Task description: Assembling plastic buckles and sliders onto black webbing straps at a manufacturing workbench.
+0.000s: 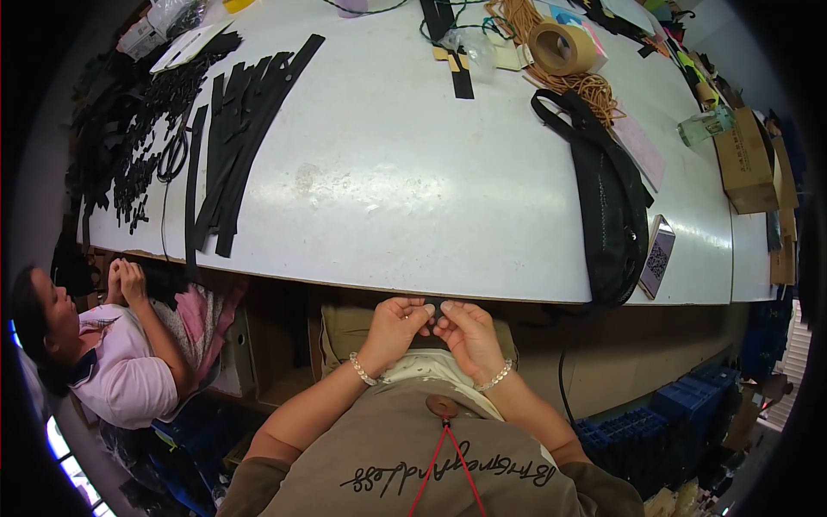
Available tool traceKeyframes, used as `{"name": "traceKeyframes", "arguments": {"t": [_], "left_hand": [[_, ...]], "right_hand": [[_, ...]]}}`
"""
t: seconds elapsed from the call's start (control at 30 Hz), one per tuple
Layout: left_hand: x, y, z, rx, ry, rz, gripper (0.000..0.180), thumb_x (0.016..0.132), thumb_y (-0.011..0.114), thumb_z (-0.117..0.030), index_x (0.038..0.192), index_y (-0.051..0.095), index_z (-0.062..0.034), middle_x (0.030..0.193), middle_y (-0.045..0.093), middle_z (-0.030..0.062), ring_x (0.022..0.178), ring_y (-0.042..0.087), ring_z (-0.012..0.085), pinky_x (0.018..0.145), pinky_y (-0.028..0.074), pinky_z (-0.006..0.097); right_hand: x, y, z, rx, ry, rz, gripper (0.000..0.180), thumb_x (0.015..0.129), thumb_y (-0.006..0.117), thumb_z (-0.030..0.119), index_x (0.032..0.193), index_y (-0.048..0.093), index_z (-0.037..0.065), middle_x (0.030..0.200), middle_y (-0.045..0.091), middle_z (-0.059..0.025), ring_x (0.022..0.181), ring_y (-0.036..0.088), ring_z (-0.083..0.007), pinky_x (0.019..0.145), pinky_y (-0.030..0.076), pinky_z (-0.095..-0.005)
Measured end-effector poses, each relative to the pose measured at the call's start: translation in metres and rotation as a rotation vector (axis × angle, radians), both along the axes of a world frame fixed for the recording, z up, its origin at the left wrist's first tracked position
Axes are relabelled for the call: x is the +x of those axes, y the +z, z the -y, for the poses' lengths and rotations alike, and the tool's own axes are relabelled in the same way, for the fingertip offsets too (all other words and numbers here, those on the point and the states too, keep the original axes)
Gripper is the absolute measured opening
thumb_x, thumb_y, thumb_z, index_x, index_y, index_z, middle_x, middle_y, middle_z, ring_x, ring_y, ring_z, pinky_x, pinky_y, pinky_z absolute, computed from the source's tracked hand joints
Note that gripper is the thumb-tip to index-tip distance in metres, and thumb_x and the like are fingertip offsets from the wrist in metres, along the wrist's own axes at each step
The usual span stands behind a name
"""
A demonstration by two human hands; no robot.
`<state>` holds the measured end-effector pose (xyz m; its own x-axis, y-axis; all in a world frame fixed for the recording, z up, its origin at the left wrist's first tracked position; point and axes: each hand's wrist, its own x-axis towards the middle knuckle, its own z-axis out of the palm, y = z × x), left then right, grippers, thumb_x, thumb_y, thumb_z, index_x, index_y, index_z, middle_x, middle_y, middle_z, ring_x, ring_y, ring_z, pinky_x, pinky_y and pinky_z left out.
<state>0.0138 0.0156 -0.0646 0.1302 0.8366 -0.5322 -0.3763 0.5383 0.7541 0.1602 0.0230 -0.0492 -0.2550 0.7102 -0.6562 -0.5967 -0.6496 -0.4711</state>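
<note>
My left hand (394,329) and my right hand (469,334) meet just below the front edge of the white table (413,215). Both are closed, thumbs and fingertips pinching a small black strip piece (436,307) between them. Most of that piece is covered by my fingers, so its exact kind is unclear. On the table to the right of my hands lies a black fabric bag (607,211) with a strap loop at its far end. A phone (658,257) rests beside it.
Long black strips (258,129) lie at the left, beside black scissors (174,155) and a heap of small black pieces (142,155). Tape (562,48), brown cord (594,90), a glass bottle (705,126) and cardboard boxes (745,164) stand right. Another person (129,362) sits at the left.
</note>
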Motion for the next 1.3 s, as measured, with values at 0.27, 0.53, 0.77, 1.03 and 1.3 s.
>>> {"name": "traceKeyframes", "arguments": {"t": [0.27, 0.53, 0.77, 1.03, 1.3], "left_hand": [[-0.001, 0.011, -0.002, -0.187, 0.019, 0.123, 0.008, 0.089, 0.057, -0.009, 0.089, 0.062, -0.0032, 0.078, 0.062, 0.0018, 0.067, 0.057, 0.0076, 0.055, 0.048, 0.019], [-0.005, 0.015, -0.004, -0.223, 0.042, 0.125, 0.008, 0.089, 0.059, -0.011, 0.089, 0.062, -0.0037, 0.079, 0.062, 0.0009, 0.068, 0.057, 0.0066, 0.054, 0.047, 0.018], [-0.011, 0.013, -0.006, -0.186, -0.004, 0.139, 0.007, 0.088, 0.059, -0.01, 0.087, 0.063, -0.0035, 0.079, 0.062, 0.0007, 0.067, 0.056, 0.0065, 0.051, 0.046, 0.018], [-0.011, 0.021, -0.009, -0.198, 0.001, 0.19, 0.009, 0.089, 0.059, -0.011, 0.09, 0.062, -0.0037, 0.081, 0.064, 0.0019, 0.07, 0.059, 0.0066, 0.054, 0.05, 0.019], [-0.01, 0.013, -0.002, -0.169, 0.038, 0.11, 0.01, 0.088, 0.062, -0.013, 0.091, 0.062, -0.003, 0.082, 0.064, 0.0028, 0.07, 0.061, 0.0078, 0.056, 0.052, 0.019]], "right_hand": [[0.001, 0.002, -0.007, -0.037, -0.002, -0.005, 0.007, 0.086, 0.061, 0.008, 0.083, 0.06, 0.002, 0.071, 0.056, -0.0028, 0.057, 0.049, -0.0092, 0.054, 0.041, -0.0236], [-0.014, 0.0, 0.0, -0.152, -0.169, -0.162, 0.006, 0.087, 0.058, 0.004, 0.082, 0.056, 0.003, 0.069, 0.053, -0.0011, 0.06, 0.048, -0.0093, 0.055, 0.04, -0.0234], [-0.017, -0.004, -0.001, -0.223, -0.241, -0.209, 0.01, 0.088, 0.056, 0.003, 0.078, 0.055, 0.004, 0.067, 0.05, 0.0001, 0.057, 0.045, -0.0082, 0.053, 0.037, -0.0233], [-0.011, -0.008, -0.004, -0.254, -0.17, -0.227, 0.012, 0.087, 0.057, 0.005, 0.076, 0.055, 0.004, 0.067, 0.051, -0.0023, 0.063, 0.048, -0.0132, 0.058, 0.041, -0.0248], [-0.007, 0.0, -0.002, -0.065, -0.041, -0.155, 0.007, 0.088, 0.06, 0.007, 0.085, 0.058, 0.002, 0.074, 0.058, -0.004, 0.065, 0.053, -0.0113, 0.06, 0.044, -0.0243]]}}
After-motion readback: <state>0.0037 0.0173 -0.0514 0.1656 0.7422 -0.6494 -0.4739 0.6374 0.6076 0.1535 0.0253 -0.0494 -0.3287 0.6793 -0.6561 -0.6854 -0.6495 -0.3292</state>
